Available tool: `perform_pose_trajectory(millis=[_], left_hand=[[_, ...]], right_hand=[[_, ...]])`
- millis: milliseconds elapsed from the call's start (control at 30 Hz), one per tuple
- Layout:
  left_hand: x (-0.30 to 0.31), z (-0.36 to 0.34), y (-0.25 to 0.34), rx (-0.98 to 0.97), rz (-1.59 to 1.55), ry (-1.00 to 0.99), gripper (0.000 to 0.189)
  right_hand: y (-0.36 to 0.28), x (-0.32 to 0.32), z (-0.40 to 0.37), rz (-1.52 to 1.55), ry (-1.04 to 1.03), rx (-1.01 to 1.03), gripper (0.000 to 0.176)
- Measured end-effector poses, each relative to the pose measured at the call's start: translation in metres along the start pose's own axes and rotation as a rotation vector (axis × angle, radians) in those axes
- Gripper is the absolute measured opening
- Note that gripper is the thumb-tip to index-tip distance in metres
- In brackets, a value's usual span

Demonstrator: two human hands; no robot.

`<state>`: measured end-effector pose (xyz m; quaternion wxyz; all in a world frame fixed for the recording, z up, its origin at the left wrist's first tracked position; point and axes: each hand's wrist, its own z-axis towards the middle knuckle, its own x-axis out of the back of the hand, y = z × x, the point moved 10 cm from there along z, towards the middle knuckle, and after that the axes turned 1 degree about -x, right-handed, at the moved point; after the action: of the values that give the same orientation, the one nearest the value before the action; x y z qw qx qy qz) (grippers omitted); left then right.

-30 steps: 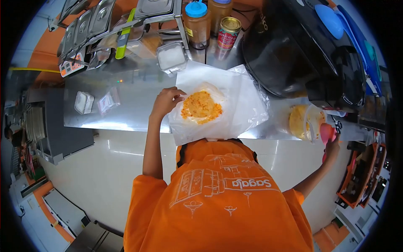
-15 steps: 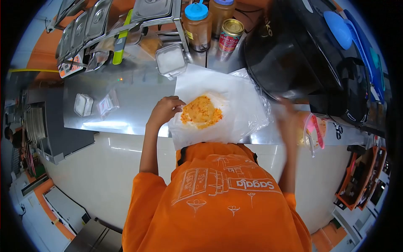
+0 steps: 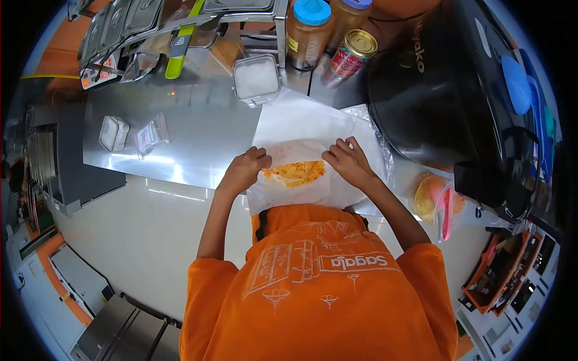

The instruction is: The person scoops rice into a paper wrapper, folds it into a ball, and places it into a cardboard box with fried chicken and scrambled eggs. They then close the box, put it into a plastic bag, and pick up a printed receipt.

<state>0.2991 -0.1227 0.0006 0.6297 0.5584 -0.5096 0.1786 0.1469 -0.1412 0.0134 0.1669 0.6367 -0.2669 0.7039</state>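
My left hand [image 3: 245,171] pinches the white wrapping paper [image 3: 304,117] at the left side of the food. On the other side, my right hand [image 3: 349,161] has its fingers closed on the same paper. Between the hands lies yellow-orange food with reddish bits [image 3: 296,173], its far part covered by a translucent layer of the paper. The sheet rests on the steel counter, close against the orange shirt. More white sheets and a clear plastic wrap [image 3: 379,129] lie at its right.
A large black cooker [image 3: 433,96] stands at the back right. Nearby is a tub with yellow-orange contents and a pink spoon [image 3: 446,213]. Behind are a white-filled container [image 3: 257,78], a can [image 3: 352,54] and sauce bottles [image 3: 310,33]. Small packets [image 3: 150,137] lie left.
My right hand has come in from the tub on the right and taken hold of the paper. A paper layer now covers the food's far part. The view has shifted slightly.
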Motion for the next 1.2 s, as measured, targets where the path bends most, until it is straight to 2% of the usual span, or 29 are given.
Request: perform_pose_trajectory(millis=[200,300,400,567,633,700,833,933,1033,1200], left_hand=[[-0.025,-0.005,-0.008,0.044,-0.082,-0.030,0.017],[-0.031,-0.009,-0.010,0.042,-0.147,-0.031,0.018],[-0.031,-0.013,-0.012,0.049,-0.219,-0.051,0.018],[-0.022,-0.020,-0.005,0.080,-0.167,-0.066,0.017],[-0.021,-0.024,0.001,0.079,-0.079,-0.088,0.025],[-0.023,-0.030,0.000,0.109,-0.095,-0.092,0.040],[-0.024,-0.040,0.004,0.105,-0.198,-0.198,0.070],[-0.025,-0.048,0.006,0.117,-0.276,-0.295,0.080],[-0.029,-0.056,0.008,0.086,-0.092,-0.313,0.075],[-0.035,-0.066,-0.014,-0.002,-0.130,-0.039,0.042]], right_hand=[[-0.021,-0.013,-0.017,0.071,-0.015,0.224,0.032],[-0.024,-0.018,-0.021,0.154,-0.121,0.237,0.034],[-0.029,-0.032,-0.027,0.193,-0.270,0.302,0.032],[-0.034,-0.021,-0.032,0.218,-0.243,0.321,0.020],[-0.035,-0.026,-0.035,0.212,-0.205,0.321,0.016],[-0.033,-0.028,-0.038,0.237,-0.140,0.319,0.012],[-0.018,-0.026,-0.040,0.472,-0.013,0.197,0.013],[-0.003,-0.027,-0.044,0.655,0.126,0.065,0.013],[0.008,-0.030,-0.046,0.788,0.193,-0.079,0.014],[0.015,-0.031,-0.046,0.854,0.288,-0.247,0.014]])
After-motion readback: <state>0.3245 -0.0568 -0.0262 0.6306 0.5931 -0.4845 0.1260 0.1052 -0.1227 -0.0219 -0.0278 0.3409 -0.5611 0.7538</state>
